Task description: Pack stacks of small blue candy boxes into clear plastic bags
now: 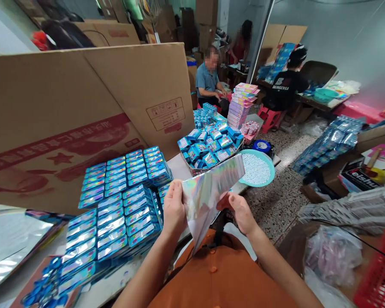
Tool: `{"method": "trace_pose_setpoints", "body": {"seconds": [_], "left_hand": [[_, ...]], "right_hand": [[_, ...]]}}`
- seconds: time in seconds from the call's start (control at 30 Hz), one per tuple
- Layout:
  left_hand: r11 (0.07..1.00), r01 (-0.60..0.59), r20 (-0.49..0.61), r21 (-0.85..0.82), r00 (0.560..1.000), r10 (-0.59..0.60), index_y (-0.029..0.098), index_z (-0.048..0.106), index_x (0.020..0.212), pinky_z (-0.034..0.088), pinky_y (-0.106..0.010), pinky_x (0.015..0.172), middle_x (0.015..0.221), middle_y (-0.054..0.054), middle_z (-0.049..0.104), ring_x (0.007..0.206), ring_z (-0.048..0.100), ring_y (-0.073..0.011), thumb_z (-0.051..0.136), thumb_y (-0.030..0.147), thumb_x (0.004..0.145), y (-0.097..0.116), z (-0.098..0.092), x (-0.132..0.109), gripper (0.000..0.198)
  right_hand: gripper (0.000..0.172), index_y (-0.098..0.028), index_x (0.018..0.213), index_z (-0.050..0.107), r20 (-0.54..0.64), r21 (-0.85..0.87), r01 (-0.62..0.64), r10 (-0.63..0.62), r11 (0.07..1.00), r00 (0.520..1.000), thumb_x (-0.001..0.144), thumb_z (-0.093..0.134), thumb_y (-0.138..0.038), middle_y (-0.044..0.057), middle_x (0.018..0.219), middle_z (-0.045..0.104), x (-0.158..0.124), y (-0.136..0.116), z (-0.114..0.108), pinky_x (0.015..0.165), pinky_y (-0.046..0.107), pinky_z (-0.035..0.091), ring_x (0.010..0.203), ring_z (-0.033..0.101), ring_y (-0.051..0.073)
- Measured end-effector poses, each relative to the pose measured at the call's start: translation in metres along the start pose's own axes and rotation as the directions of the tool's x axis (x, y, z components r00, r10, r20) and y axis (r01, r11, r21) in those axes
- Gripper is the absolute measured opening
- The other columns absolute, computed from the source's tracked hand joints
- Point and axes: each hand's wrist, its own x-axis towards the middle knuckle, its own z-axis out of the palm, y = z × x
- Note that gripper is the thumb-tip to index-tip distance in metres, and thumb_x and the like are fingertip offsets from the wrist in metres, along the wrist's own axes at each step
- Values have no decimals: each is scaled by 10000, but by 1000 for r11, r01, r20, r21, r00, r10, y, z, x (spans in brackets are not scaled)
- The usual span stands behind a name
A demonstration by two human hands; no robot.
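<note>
My left hand [173,209] is closed on the left edge of a shiny, iridescent silver sheet or flat bag [208,184], thumb on top. The sheet is held up in front of my body, tilted, with its lower corner pointing down. At its right edge is my right hand [244,216], thumb apart from the curled fingers; whether the fingertips touch the sheet is hard to see. Left of my left hand stand stacked rows of small blue boxes [112,222]. Beyond the sheet, a heaped container of loose blue boxes [208,145] sits beside a turquoise basin [273,171] of small white pieces.
A large cardboard carton [115,94] walls off the left. Stacked pink boxes [240,105] and a blue tape roll [262,146] lie beyond. Co-workers sit farther back. Wrapped blue packs [332,141] and a red basket [380,273] are at right; blue round items [45,286] lie lower left.
</note>
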Motion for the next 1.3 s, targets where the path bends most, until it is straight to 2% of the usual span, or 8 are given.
{"method": "trace_pose_setpoints", "body": {"seconds": [0.17, 0.3, 0.4, 0.53, 0.67, 0.8, 1.07, 1.3], "left_hand": [[999, -46, 42, -15, 998, 46, 182, 446, 685, 251, -151, 433, 584, 60, 301, 483, 260, -64, 573, 491, 842, -11, -2, -1, 368], [957, -172, 147, 235, 979, 139, 187, 494, 716, 319, -179, 475, 578, 45, 387, 496, 353, -79, 481, 452, 905, -14, -14, 3, 326], [783, -370, 221, 499, 929, 298, 194, 602, 917, 456, -251, 683, 801, -25, 606, 711, 557, -139, 482, 370, 913, -4, -20, 7, 212], [387, -688, 387, 614, 690, 612, 235, 561, 1218, 387, -407, 1003, 1227, -83, 601, 1139, 532, -246, 597, 231, 829, 20, -19, 8, 391], [175, -835, 634, 521, 516, 576, 292, 605, 1172, 377, -422, 1000, 1133, -47, 674, 1099, 561, -245, 666, 220, 787, 33, -13, 7, 397], [272, -818, 675, 506, 572, 466, 272, 662, 1061, 407, -369, 878, 954, -35, 721, 874, 622, -201, 702, 293, 774, 31, -6, 10, 290], [504, -718, 633, 479, 681, 368, 250, 722, 892, 430, -277, 711, 796, -24, 733, 697, 625, -150, 680, 301, 799, 20, -7, 8, 114], [465, -733, 686, 496, 659, 308, 250, 732, 851, 432, -270, 683, 716, -28, 712, 679, 614, -151, 613, 302, 846, 9, -13, 12, 131]], "right_hand": [[425, -231, 888, 688, 30, 579, -147, 159, 802, 987, 625, 774, -553, 19, 873, 723, 8, -11, 26, 765, 335, 509, 813, 651, 191], [402, -240, 914, 691, 108, 645, -231, 212, 728, 971, 636, 780, -517, 23, 928, 728, 12, -20, 30, 909, 420, 478, 979, 642, 237], [257, -233, 860, 691, -6, 599, -151, 193, 786, 981, 673, 785, -383, 0, 917, 727, 14, -19, 31, 923, 378, 484, 966, 645, 201], [132, -276, 823, 687, -144, 416, 24, 40, 909, 989, 738, 724, -370, -20, 913, 721, 15, -13, 33, 858, 350, 538, 918, 652, 171], [99, -312, 831, 695, -187, 272, 128, -78, 954, 979, 765, 689, -386, -27, 950, 713, 12, -11, 35, 829, 330, 563, 920, 649, 162], [99, -318, 795, 700, -221, 265, 169, -110, 949, 969, 735, 720, -394, -41, 840, 716, 9, -13, 35, 771, 279, 573, 870, 659, 148], [308, -297, 976, 692, -144, 550, -83, 192, 831, 971, 685, 778, -344, -55, 1054, 704, 1, -10, 32, 975, 269, 491, 1066, 614, 122], [270, -291, 951, 702, -133, 454, -119, 199, 883, 971, 739, 724, -458, -49, 1030, 709, -4, -15, 31, 948, 331, 498, 1018, 633, 156]]}}
